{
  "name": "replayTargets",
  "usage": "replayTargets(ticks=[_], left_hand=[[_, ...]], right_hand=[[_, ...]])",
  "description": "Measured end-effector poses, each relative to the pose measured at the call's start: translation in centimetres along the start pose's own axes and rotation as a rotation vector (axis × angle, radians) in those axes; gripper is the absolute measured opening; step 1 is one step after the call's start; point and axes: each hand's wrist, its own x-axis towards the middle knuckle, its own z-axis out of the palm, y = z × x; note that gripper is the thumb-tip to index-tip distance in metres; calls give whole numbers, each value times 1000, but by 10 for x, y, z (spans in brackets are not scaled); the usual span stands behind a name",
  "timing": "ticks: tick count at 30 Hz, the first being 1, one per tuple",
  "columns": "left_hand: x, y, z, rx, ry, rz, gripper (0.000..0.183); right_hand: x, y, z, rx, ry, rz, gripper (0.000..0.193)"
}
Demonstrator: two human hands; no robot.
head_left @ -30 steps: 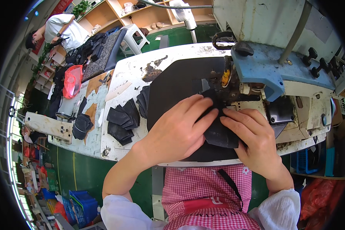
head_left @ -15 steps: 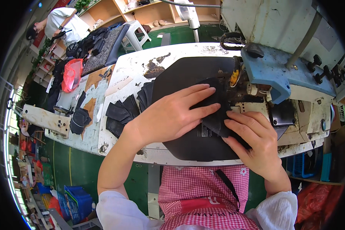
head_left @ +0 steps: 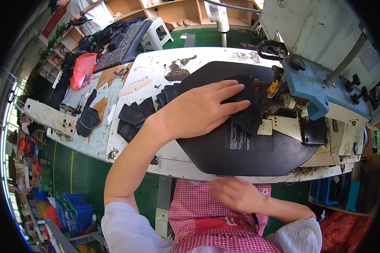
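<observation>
From the head view, the left hand (head_left: 202, 107) had the action, fingers reaching flat and a little parted over one dark fabric piece (head_left: 248, 120), bearing down rather than closing round it! That piece lay on the one black board (head_left: 240, 160), right beside the working end of the one blue-armed machine (head_left: 306, 80). And the right hand (head_left: 236, 195)? Down by the board's near edge, in front of the apron (head_left: 190, 202), blurred; whether its fingers were open or closed on anything, I couldn't tell.

The step in hand looked like positioning the piece at the machine; the next move, I'd judge, called for steady left-hand pressure and a careful check of the alignment.

Now the count! On the white bench (head_left: 156, 63), two groups of dark pieces, a nearer fan (head_left: 128, 114) and a farther fan (head_left: 168, 93), too overlapped to number singly. Across on the neighbouring surface, one banded bundle (head_left: 88, 122) and one red bag (head_left: 83, 69). Beyond: one pale stool (head_left: 157, 31), one white fan unit (head_left: 215, 13).
</observation>
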Motion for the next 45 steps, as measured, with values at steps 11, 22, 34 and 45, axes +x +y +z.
replayTargets(ticks=[11,22,34,45], left_hand=[[4,19,4,344,3,-98,48],[6,-10,3,328,56,-344,42],[-181,68,88,-28,198,-700,66],[-95,129,128,-334,81,-124,48]], right_hand=[[-20,16,48,36,-23,506,49],[-18,26,42,-43,-9,419,44],[-34,40,51,142,-91,615,32],[21,-7,-95,-132,355,-43,32]])
